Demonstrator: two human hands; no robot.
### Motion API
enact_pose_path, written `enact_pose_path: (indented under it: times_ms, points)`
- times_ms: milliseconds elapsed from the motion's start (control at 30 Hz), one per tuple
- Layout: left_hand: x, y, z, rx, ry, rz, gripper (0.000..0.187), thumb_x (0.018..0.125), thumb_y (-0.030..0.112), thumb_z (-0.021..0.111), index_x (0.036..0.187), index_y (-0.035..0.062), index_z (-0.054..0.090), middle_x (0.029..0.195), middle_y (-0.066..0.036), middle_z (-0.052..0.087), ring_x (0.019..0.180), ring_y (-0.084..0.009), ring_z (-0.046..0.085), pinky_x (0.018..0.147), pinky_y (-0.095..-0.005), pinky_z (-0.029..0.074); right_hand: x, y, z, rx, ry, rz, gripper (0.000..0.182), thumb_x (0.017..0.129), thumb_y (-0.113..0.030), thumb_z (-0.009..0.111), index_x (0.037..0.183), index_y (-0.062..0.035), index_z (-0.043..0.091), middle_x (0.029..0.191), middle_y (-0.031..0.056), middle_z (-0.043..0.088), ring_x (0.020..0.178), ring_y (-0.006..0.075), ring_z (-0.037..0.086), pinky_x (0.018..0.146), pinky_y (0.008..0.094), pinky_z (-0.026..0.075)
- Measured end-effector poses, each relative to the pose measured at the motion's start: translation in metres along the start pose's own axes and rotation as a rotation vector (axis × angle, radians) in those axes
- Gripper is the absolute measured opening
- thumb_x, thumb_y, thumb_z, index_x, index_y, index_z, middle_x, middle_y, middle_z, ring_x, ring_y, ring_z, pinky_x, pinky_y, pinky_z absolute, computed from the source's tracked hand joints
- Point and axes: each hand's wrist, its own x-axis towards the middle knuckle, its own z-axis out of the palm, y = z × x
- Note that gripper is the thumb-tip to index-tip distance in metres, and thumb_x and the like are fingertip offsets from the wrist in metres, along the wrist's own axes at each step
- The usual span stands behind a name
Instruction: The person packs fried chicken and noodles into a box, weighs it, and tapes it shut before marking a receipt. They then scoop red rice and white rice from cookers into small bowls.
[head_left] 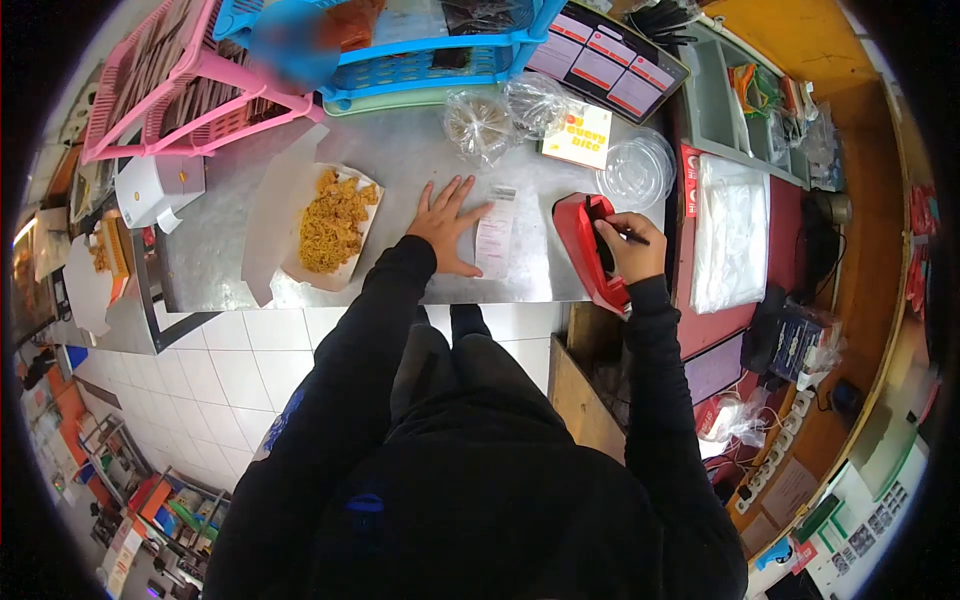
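The receipt (496, 232) lies flat on the steel counter (400, 150). Your left hand (447, 225), fingers spread, presses just left of the receipt, probably to keep it from sliding. Right of the receipt, your right hand (625, 243) is closed around a pen (632, 237) and rests on the red tape dispenser (590, 250). Far left of the receipt, an open box of noodles (332, 222) waits.

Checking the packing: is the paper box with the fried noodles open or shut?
Open. The paper box has its lid flap folded back to the left, and the fried noodles lie fully exposed on the counter.
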Motion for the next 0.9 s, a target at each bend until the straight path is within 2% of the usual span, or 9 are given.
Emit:
enact_pose_path:
  times_ms: [67, 167, 200, 300, 367, 467, 667, 767, 900]
  points:
    - [0.000, 0.001, -0.003, -0.013, 0.002, 0.022, 0.102, 0.048, 0.061, 0.073, 0.133, 0.0148, 0.040, 0.146, -0.018, 0.013, 0.136, -0.0332, 0.009, 0.105, -0.0584, 0.004, 0.006, -0.008, 0.002, -0.077, -0.007, -0.024, 0.028, 0.067, -0.018, 0.077, 0.082, 0.0016, 0.063, 0.078, 0.0123, 0.057, 0.069, 0.0258, 0.058, 0.064, 0.0332, 0.047]
    - [0.000, 0.000, -0.003, 0.044, -0.074, -0.017, 0.099, 0.048, 0.060, 0.073, 0.130, 0.0133, 0.045, 0.146, -0.019, 0.013, 0.136, -0.0345, 0.009, 0.104, -0.0591, 0.005, 0.010, -0.020, 0.010, -0.290, 0.058, -0.221, 0.044, 0.064, -0.026, 0.079, 0.094, 0.0001, 0.060, 0.086, 0.0159, 0.057, 0.074, 0.0314, 0.058, 0.069, 0.0385, 0.047]
    - [0.000, 0.000, -0.002, 0.025, -0.060, -0.008, 0.100, 0.048, 0.060, 0.074, 0.130, 0.0117, 0.043, 0.146, -0.020, 0.012, 0.136, -0.0350, 0.009, 0.104, -0.0590, 0.004, 0.009, -0.010, 0.020, -0.308, 0.007, -0.165, 0.059, 0.061, -0.032, 0.079, 0.106, -0.0028, 0.054, 0.092, 0.0198, 0.056, 0.081, 0.0347, 0.058, 0.073, 0.0418, 0.047]
    - [-0.001, 0.000, 0.004, -0.013, -0.006, -0.045, 0.104, 0.048, 0.058, 0.075, 0.132, 0.0081, 0.039, 0.146, -0.022, 0.009, 0.136, -0.0363, 0.008, 0.104, -0.0592, 0.004, 0.013, -0.007, 0.029, -0.332, -0.226, 0.078, 0.061, 0.062, -0.033, 0.076, 0.109, -0.0046, 0.050, 0.092, 0.0203, 0.057, 0.084, 0.0361, 0.059, 0.074, 0.0420, 0.047]
    - [0.002, 0.000, 0.015, -0.004, 0.051, -0.155, 0.105, 0.049, 0.057, 0.075, 0.133, 0.0067, 0.037, 0.146, -0.023, 0.008, 0.135, -0.0370, 0.008, 0.104, -0.0601, 0.004, 0.020, -0.009, 0.024, -0.370, -0.261, 0.069, 0.057, 0.062, -0.032, 0.074, 0.107, -0.0062, 0.050, 0.090, 0.0204, 0.059, 0.085, 0.0372, 0.060, 0.074, 0.0418, 0.048]
    - [-0.004, 0.015, 0.030, -0.167, 0.457, -0.317, 0.101, 0.056, 0.052, 0.073, 0.137, 0.0089, 0.031, 0.146, -0.021, 0.010, 0.136, -0.0364, 0.006, 0.102, -0.0623, 0.000, 0.021, -0.003, 0.017, -0.363, -0.277, 0.065, 0.059, 0.059, -0.033, 0.075, 0.106, -0.0068, 0.051, 0.092, 0.0205, 0.061, 0.086, 0.0365, 0.060, 0.074, 0.0407, 0.048]
    - [0.010, 0.045, 0.021, -0.095, -0.098, -0.137, 0.105, 0.059, 0.037, 0.073, 0.141, 0.0075, 0.016, 0.145, -0.020, 0.016, 0.137, -0.0297, 0.012, 0.102, -0.0632, 0.000, 0.036, 0.016, -0.005, -0.143, -0.386, 0.049, 0.064, 0.057, -0.036, 0.077, 0.108, -0.0063, 0.051, 0.092, 0.0182, 0.063, 0.087, 0.0345, 0.061, 0.076, 0.0376, 0.047]
    - [0.040, 0.051, 0.025, -0.196, -0.119, 0.020, 0.110, 0.057, 0.037, 0.074, 0.142, 0.0095, 0.010, 0.144, -0.016, 0.023, 0.136, -0.0254, 0.019, 0.102, -0.0635, 0.004, 0.026, 0.021, -0.002, -0.016, -0.469, 0.009, 0.066, 0.057, -0.036, 0.077, 0.109, -0.0070, 0.050, 0.091, 0.0173, 0.063, 0.087, 0.0332, 0.061, 0.077, 0.0364, 0.047]
    - [0.074, 0.052, 0.018, -0.201, -0.227, 0.254, 0.118, 0.054, 0.032, 0.076, 0.142, 0.0065, 0.003, 0.143, -0.018, 0.025, 0.133, -0.0273, 0.025, 0.108, -0.0542, 0.006, 0.011, -0.011, 0.012, -0.279, -0.428, 0.057, 0.066, 0.057, -0.035, 0.076, 0.111, -0.0088, 0.049, 0.089, 0.0160, 0.061, 0.083, 0.0333, 0.061, 0.074, 0.0377, 0.048]
